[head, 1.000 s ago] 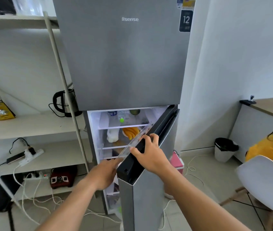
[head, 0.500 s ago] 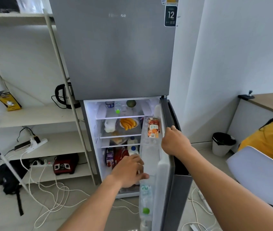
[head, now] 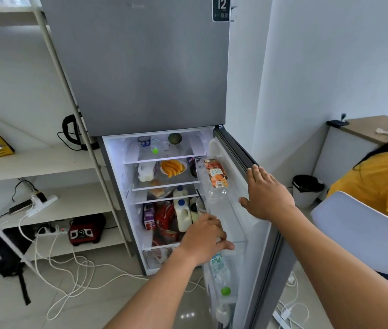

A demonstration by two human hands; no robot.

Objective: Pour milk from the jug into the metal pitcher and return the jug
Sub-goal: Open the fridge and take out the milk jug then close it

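Observation:
The grey fridge's lower door (head: 261, 245) stands wide open to the right. Inside, a white milk jug with a blue cap (head: 181, 215) stands on a lower shelf beside a purple carton (head: 149, 215) and a red packet. A second blue-capped jug (head: 178, 192) stands behind it on the shelf above. My left hand (head: 206, 238) hovers in front of the shelf, just right of the near jug, fingers loosely curled and holding nothing. My right hand (head: 265, 191) rests flat and open against the inner edge of the door. No metal pitcher is in view.
Door racks hold a clear bottle (head: 222, 276) with a green cap and an orange-labelled pack (head: 216, 173). White shelving (head: 46, 160) with a kettle, power strips and trailing cables stands left. A person in yellow (head: 375, 176), a white chair (head: 359, 231) and a bin (head: 306, 189) are right.
The fridge door has swung from partly open to fully open. My right hand went from gripping the door's top edge to lying flat on it. My left hand moved up toward the jug shelf.

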